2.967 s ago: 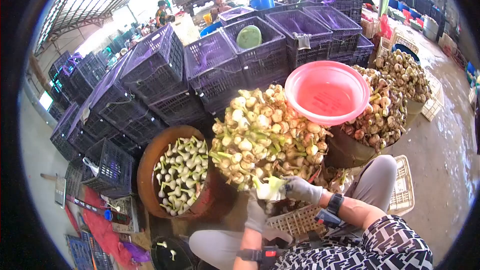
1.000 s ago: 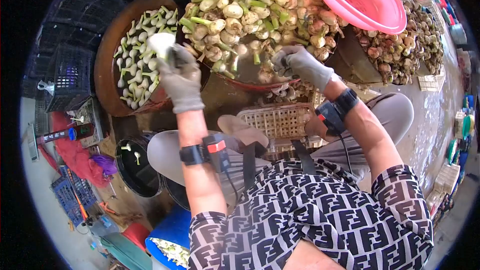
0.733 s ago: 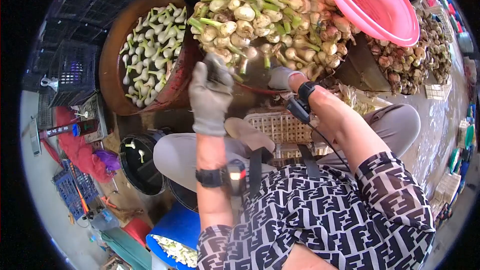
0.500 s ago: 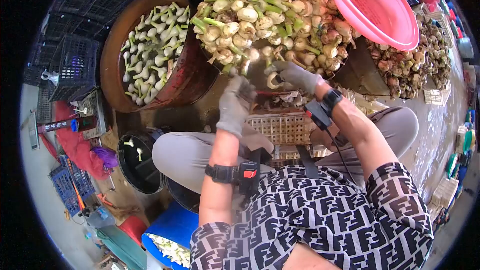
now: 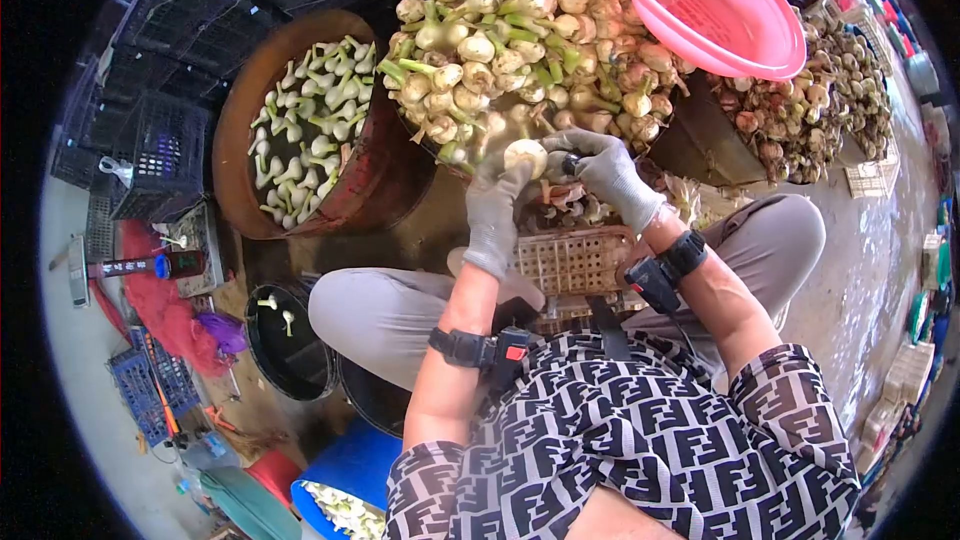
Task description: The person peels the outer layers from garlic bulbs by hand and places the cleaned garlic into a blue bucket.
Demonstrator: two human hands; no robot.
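Note:
A pale, round garlic bulb point(image 5: 525, 157) is gripped in the gloved fingers of my left hand point(image 5: 497, 205), with its flat face turned up. Close by on the right, my gloved right hand point(image 5: 612, 175) is closed around a small tool with a dark handle point(image 5: 571, 164); its blade or tip cannot be made out. Both hands are just in front of a large heap of garlic bulbs point(image 5: 500, 40) with cut green stems. Beneath them sits a light plastic crate point(image 5: 575, 262), with peeled skins lying around its far edge.
A rusty round tub point(image 5: 235, 140) on the left holds white bulbs in water. A pink basin point(image 5: 700, 0) rests beyond the heap, beside more unpeeled garlic point(image 5: 810, 100). Near my left knee stand a black bucket point(image 5: 255, 340) and a blue barrel point(image 5: 350, 465).
My left hand has moved right, close to my right hand, and now holds the bulb with its flat face up. The camera view has shifted slightly.

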